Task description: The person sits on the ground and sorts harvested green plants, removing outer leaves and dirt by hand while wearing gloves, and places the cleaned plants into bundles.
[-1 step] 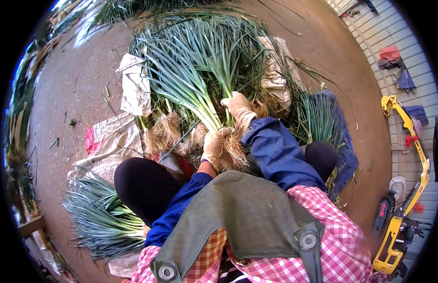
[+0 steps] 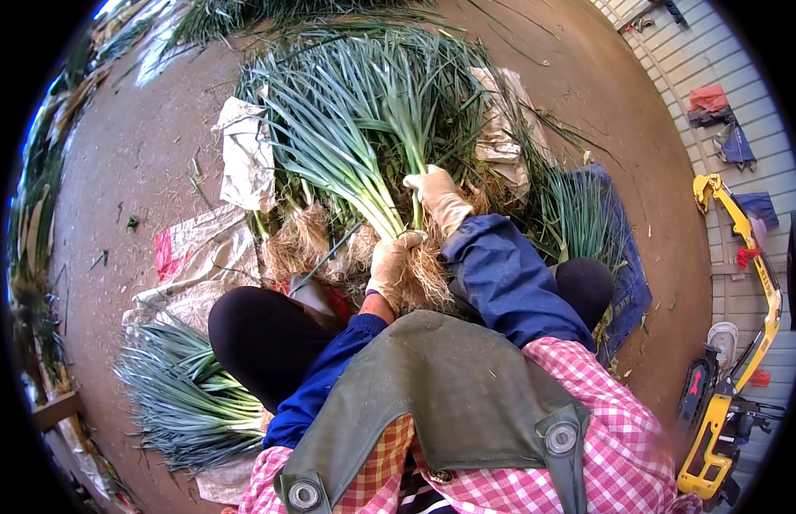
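My left hand (image 2: pixel 387 270), in a pale glove, is closed round the lower end of a bunch of green onions (image 2: pixel 368 190). Shaggy tan roots (image 2: pixel 428 278) hang out beside that hand. Just above and to the right, my gloved right hand (image 2: pixel 438 197) grips green onion stalks (image 2: pixel 409 141) low on their pale stems; its fingertips are partly hidden. Long green leaves fan away from both hands over a larger pile of green onions (image 2: pixel 458 94), where more roots (image 2: pixel 297 236) show at the near side.
Pale woven sacks (image 2: pixel 246 176) lie under and around the pile. Another heap of green onions (image 2: pixel 188 398) rests at lower left. At right, more green onions (image 2: pixel 582 210) lie on a blue sack (image 2: pixel 633 295). A yellow toy-like excavator (image 2: pixel 710 437) stands by the ribbed wall (image 2: pixel 715 56).
My right hand and sleeve have shifted very slightly to the right. The left hand keeps its hold on the bunch, and the pile looks the same.
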The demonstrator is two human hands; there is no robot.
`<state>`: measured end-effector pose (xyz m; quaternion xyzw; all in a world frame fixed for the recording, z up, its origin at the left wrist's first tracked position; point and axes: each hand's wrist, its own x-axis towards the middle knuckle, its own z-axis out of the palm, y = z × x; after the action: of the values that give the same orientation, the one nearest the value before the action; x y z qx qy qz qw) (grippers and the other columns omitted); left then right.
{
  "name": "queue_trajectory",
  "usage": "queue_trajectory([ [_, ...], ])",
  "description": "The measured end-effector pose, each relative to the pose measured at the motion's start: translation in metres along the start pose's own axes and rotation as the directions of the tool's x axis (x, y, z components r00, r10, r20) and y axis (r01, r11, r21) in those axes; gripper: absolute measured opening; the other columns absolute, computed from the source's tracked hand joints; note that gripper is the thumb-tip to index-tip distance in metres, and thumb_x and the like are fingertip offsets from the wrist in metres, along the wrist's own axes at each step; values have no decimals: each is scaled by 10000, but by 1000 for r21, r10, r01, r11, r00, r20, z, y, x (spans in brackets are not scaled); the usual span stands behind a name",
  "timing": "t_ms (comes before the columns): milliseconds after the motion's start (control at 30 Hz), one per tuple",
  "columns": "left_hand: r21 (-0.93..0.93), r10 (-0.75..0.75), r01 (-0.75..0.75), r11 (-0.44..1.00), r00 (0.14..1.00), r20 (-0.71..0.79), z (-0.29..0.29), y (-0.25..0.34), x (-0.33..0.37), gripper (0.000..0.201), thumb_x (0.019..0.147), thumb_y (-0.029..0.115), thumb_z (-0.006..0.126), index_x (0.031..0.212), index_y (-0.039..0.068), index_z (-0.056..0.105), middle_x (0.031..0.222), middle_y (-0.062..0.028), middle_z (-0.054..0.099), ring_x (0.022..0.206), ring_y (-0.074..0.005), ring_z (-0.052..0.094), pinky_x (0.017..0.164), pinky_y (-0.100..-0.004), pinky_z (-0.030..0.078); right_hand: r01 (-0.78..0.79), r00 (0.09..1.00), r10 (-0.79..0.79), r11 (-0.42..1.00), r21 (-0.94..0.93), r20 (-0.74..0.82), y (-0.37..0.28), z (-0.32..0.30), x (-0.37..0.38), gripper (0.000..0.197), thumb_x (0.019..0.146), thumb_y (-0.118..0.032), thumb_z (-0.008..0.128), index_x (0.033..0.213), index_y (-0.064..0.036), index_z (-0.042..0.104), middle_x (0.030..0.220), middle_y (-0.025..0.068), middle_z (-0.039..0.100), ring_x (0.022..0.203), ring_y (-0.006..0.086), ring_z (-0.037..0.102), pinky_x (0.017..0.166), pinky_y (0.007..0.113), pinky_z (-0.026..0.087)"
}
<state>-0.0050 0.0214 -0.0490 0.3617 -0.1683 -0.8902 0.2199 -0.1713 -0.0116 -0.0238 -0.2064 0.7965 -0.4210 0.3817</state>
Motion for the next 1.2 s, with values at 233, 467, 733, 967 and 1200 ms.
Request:
queue_trajectory([
  [233, -194, 51, -18, 981, 985, 164, 3, 1, -7, 163, 810, 36, 598, 956, -17, 647, 854, -85, 660, 753, -201, 637, 698, -312, 526, 18, 986, -92, 887, 462, 139, 8, 5, 10, 179, 881, -120, 629, 993, 16, 660, 838, 41, 675, 701, 118, 595, 648, 245, 478],
  [467, -186, 35, -49, 981, 996, -81, -1, 3, -3, 120, 788, 56, 618, 889, -4, 641, 788, -65, 633, 686, -191, 610, 640, -300, 506, 177, 975, -222, 849, 498, 33, -9, 3, -42, 172, 905, -124, 589, 1005, 14, 614, 846, 100, 682, 684, 159, 627, 622, 289, 512],
  [733, -81, 97, -96, 992, 995, 8, -10, -10, 16, 87, 809, 70, 600, 876, 17, 613, 748, -50, 602, 631, -164, 576, 588, -287, 477, -211, 890, -179, 654, 727, 419, 26, -23, -79, 268, 956, -152, 521, 1056, 70, 632, 730, -11, 563, 551, 29, 438, 529, 162, 361],
  [967, -171, 69, -66, 983, 998, 14, -1, -2, -1, 167, 838, 147, 640, 949, 23, 625, 848, -38, 615, 686, -160, 572, 599, -281, 471, -33, 933, -169, 840, 542, 319, -10, -16, -114, 212, 946, -147, 531, 1024, 24, 631, 891, 76, 672, 612, 51, 533, 515, 170, 396],
  [1200, -157, 85, -58, 986, 981, 173, -12, -5, -6, 227, 891, 228, 603, 998, 28, 618, 933, -60, 633, 798, -161, 627, 617, -292, 539, 558, 765, -339, 774, -300, 547, -22, -18, -127, 307, 883, -309, 612, 1106, -97, 622, 780, 71, 631, 665, 150, 606, 595, 307, 480],
])
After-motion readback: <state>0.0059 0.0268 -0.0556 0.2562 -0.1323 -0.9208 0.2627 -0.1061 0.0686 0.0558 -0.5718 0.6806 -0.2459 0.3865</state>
